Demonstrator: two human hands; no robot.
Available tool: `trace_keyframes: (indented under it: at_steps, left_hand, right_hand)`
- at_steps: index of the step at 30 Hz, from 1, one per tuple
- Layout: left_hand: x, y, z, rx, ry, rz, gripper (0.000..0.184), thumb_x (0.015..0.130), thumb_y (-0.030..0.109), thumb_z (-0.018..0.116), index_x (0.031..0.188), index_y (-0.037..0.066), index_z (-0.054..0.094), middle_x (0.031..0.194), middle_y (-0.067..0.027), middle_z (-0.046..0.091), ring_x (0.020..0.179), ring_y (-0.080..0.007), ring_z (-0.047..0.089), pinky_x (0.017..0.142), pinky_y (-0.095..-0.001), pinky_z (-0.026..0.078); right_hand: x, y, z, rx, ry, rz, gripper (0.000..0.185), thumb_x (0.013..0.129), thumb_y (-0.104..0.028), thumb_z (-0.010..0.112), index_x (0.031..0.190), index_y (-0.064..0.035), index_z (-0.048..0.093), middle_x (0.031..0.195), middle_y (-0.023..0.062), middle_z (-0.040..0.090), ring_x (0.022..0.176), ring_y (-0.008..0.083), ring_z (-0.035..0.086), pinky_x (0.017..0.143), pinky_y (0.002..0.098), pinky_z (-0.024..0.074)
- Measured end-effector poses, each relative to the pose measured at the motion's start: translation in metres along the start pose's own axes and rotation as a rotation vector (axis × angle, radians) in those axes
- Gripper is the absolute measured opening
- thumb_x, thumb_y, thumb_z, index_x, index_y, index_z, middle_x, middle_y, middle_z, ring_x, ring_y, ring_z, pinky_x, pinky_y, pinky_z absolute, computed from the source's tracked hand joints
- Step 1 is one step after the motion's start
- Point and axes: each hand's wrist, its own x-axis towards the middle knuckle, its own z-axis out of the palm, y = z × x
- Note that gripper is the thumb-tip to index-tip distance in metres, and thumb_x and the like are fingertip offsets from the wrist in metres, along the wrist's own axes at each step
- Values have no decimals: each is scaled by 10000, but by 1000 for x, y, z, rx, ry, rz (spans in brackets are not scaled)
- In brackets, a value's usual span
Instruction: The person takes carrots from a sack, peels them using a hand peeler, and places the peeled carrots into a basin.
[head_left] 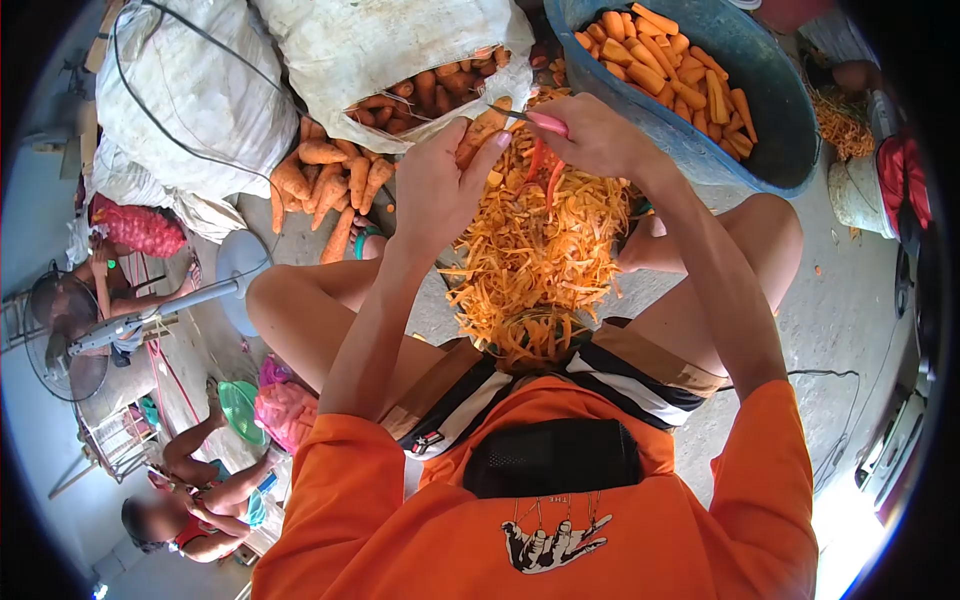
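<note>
Grey floor (835, 285) bears a heap of orange peelings (550, 240), loose unpeeled carrots (325, 180) beside two white sacks (190, 95), and a blue tub (785, 165) of peeled carrots (665, 70).

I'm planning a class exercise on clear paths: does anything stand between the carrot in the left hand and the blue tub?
Yes: in this view, the right hand and its knife come between the carrot and the blue tub. The left hand already grips the carrot.
</note>
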Motion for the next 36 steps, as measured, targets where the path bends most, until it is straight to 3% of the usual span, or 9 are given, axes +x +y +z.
trace_keyframes:
  at_steps: [3,9,10,15,18,23,25,28,36]
  left_hand:
    - [-4,-7,-5,-264,-7,26,440,1013,438,660,995,-1,681,708,-91,624,684,-174,603,635,-388,487]
    - [-1,-19,-4,-1267,-251,-410,453,1114,395,452,1358,54,623,1013,-38,668,919,-141,627,811,-291,523]
    - [-1,-20,-5,-1349,-329,-467,472,1121,370,423,1440,51,561,1011,-33,657,912,-145,626,861,-284,502]
    - [-9,-16,0,-1459,-299,-667,442,1109,356,459,1425,67,570,1012,-27,643,927,-141,629,804,-315,529]
    - [-9,-13,-3,-1489,-286,-639,428,1098,332,490,1428,70,564,1020,-29,635,906,-152,645,746,-349,561]
    - [-2,-32,-7,-1503,-331,-555,468,1082,323,513,1491,95,497,1059,-65,593,885,-179,635,686,-374,558]
    - [1,-36,-19,-1567,-317,-499,443,1070,325,538,1423,61,577,1004,-42,635,863,-162,657,694,-363,580]
    - [18,-41,-51,-1451,-303,-479,453,1052,342,568,1408,63,601,1010,-44,658,877,-165,656,696,-364,572]
    - [57,-46,-86,-1407,-226,-355,483,1065,313,552,1457,31,548,1033,-38,628,837,-129,646,684,-298,575]
  right_hand:
    - [8,41,12,-230,-195,360,304,1013,-328,640,1057,-28,662,870,158,690,801,356,647,754,471,499]
    - [18,-4,-24,112,122,331,416,907,-436,788,980,-43,670,809,88,685,742,212,706,694,369,537]
    - [18,-6,-18,288,190,238,397,889,-356,842,883,-38,604,811,46,667,711,97,658,629,295,512]
    - [14,-46,-7,589,319,-12,499,868,-171,872,729,-62,405,753,-7,626,632,49,528,543,237,431]
    - [13,-45,-7,360,323,13,315,903,-164,840,833,-66,549,713,-77,456,649,28,403,573,216,359]
    - [9,-12,7,303,179,163,312,964,-285,778,859,-57,594,695,-58,459,638,44,417,566,247,368]
    - [4,15,19,99,72,339,433,913,-458,786,888,-49,648,664,39,567,611,130,534,597,316,456]
    - [-10,53,58,43,-84,509,395,912,-430,778,951,-51,676,696,56,545,638,171,546,626,347,456]
    - [-17,74,205,-161,-592,203,361,859,-366,775,1083,-88,724,991,131,710,928,338,698,816,471,554]
